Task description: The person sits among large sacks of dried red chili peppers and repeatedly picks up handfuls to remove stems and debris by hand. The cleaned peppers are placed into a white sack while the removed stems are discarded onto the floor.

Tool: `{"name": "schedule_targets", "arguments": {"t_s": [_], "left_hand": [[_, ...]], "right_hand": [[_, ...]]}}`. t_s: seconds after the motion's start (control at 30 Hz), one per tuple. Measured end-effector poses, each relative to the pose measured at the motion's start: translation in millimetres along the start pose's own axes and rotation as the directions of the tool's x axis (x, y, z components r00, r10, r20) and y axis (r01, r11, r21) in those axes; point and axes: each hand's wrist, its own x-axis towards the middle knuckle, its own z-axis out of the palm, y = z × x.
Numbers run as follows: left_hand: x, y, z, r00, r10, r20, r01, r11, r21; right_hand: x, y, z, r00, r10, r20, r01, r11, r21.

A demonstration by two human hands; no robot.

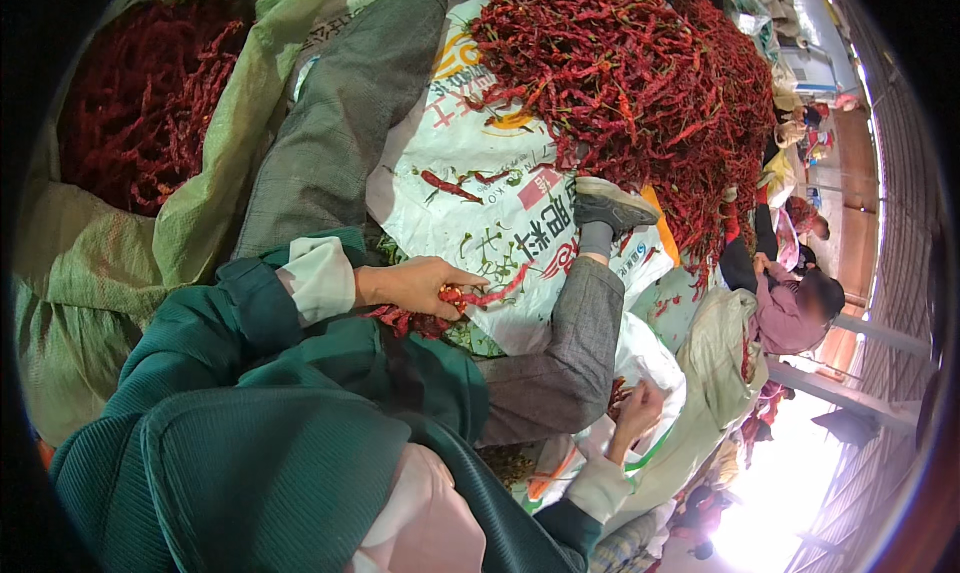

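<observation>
My left hand (420, 286) is closed around several dried red chillies, one long chilli (501, 291) pointing out past the thumb. Below that hand, more dried chillies (412, 321) lie in a bunch near my lap. My right hand (641, 409) is over the opening of a white woven sack (670, 374), its fingers curled; whether they pinch anything is hidden. Some dried chillies (618, 396) show in the sack beside it. Before me a printed white woven sheet (420, 149) bears loose chillies (450, 186) and scattered green stems (487, 254).
A large heap of red chillies (637, 70) rises beyond my shoe (619, 205). At the left stands a wide green woven sack (247, 122) with chillies (150, 107) inside. Another pale sack (712, 340) is on the right, near a seated person (791, 310). My legs frame the sheet.
</observation>
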Motion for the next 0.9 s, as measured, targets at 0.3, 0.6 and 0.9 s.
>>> {"name": "schedule_targets", "arguments": {"t_s": [0.3, 0.6, 0.9], "left_hand": [[-2.3, -7.7, -9.4, 0.977, -0.173, -0.125, 0.129, 0.945, -0.301], [0.4, -24.5, -29.4, 0.897, -0.334, -0.289, 0.117, 0.811, -0.574], [6.8, -22.4, -25.7, 0.795, -0.524, -0.305, 0.130, 0.638, -0.759]], "right_hand": [[24.8, -133.1, 82.5, 0.823, -0.560, 0.092, 0.494, 0.786, 0.371], [22.2, -307.9, 200.9, 0.722, -0.680, 0.124, 0.522, 0.653, 0.549], [-71.5, -274.9, 114.6, 0.691, -0.602, 0.400, 0.110, 0.634, 0.765]]}}
